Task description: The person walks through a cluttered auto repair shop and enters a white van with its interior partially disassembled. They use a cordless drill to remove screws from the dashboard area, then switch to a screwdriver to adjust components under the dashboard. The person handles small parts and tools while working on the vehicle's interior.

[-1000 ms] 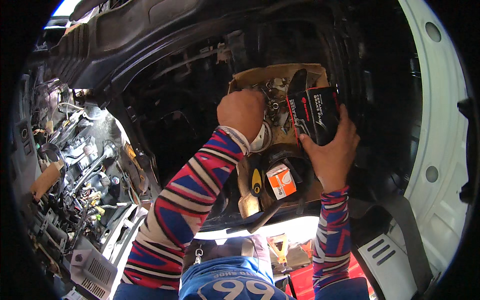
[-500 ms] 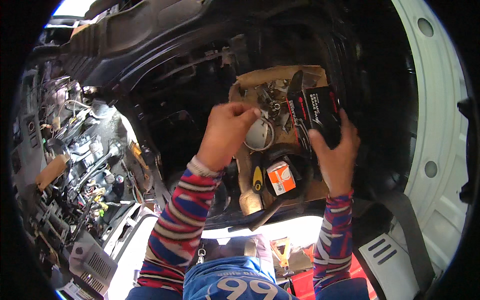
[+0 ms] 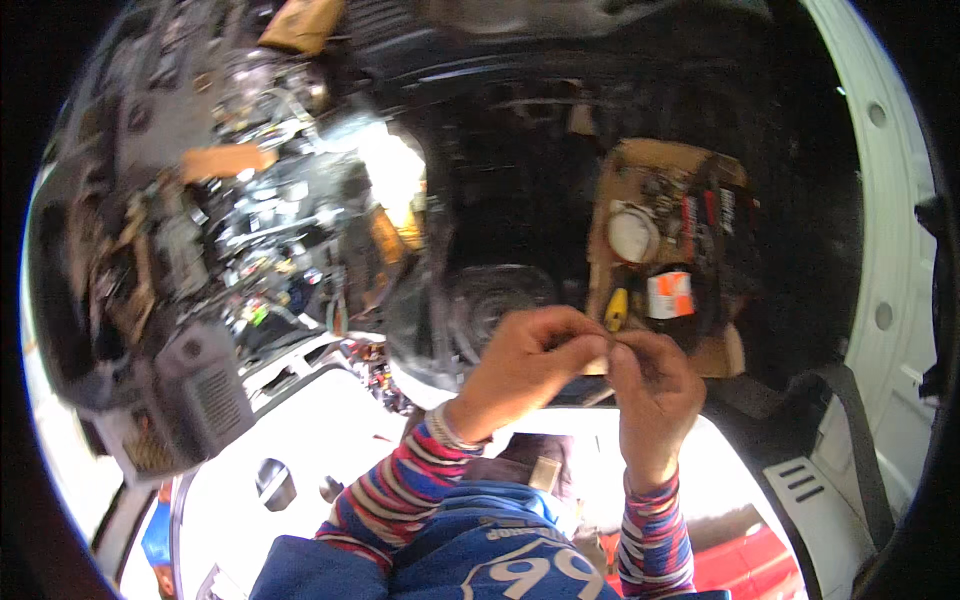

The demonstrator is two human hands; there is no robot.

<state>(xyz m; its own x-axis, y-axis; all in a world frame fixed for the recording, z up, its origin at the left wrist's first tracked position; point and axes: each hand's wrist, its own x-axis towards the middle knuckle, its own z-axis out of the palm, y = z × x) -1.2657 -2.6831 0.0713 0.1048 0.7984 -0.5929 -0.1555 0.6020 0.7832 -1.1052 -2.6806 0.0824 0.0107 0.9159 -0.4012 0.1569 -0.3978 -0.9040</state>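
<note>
My left hand [image 3: 530, 365] and my right hand [image 3: 655, 395] meet at the fingertips, both pinched, over the near side of a shallow cardboard box [image 3: 601, 250]. Anything between the fingers is too small to make out. In the box lie a round ring-shaped item with a pale centre [image 3: 633, 236], loose small metal parts [image 3: 660, 190], and black cartons with red stripes [image 3: 725, 212]. Nearer to my hands are a small orange and white carton [image 3: 671, 295] and a yellow and black item [image 3: 618, 308], perhaps a tool handle.
A black vehicle floor [image 3: 510, 200] lies under the box. At left, a stripped dashboard with exposed wiring [image 3: 280, 220] and a grey vented panel [image 3: 215, 400]. On the right are a pale body panel [image 3: 870, 200], a dark strap [image 3: 865, 440] and a slotted grey trim piece [image 3: 800, 485].
My right hand has left the black cartons and come back to join my left hand at the fingertips. The view has turned, so the box sits farther right.
</note>
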